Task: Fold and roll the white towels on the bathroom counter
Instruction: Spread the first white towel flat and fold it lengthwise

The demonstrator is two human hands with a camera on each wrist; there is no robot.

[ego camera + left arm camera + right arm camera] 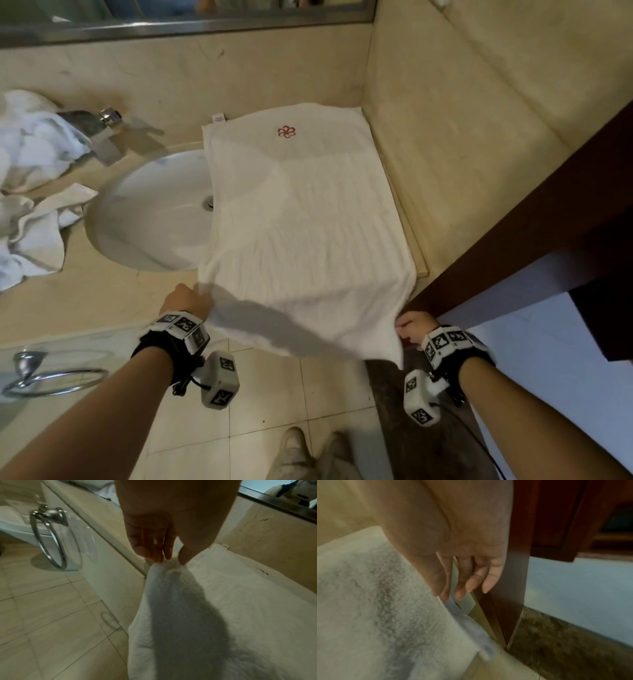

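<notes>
- Left hand (171, 524): grip narrow, thumb against fingertips (155, 557), pinching the near-left corner of the white towel (301, 219). Cloth bunches to a small peak at the pinch.
- Right hand (412, 327): thumb and forefinger nip the near-right corner; in the right wrist view the other fingers hang loose beside the dark wooden door frame (513, 588).
- Towel lies long-ways on the bench (102, 301), far end flat against the back wall, near end lifted off the front edge and sagging between the two grips. Its left side overhangs the sink (147, 212).
- Step in hand, by my reading: carrying the near edge forward for a fold. To do it well, keep both corners level and lightly taut, lay them square on the far corners, then smooth from the middle out. Watch the part over the basin: unsupported, it may droop and skew the edge.
- Material: thick terry, ribbed pile, soft and limp. Small red embroidered emblem (286, 131) near the far end; a tag (219, 118) at the far-left corner.
- Surround: polished beige stone, white oval basin, chrome tap (99, 132). More towels (30, 154) heaped crumpled left of the sink, not yet folded.
</notes>
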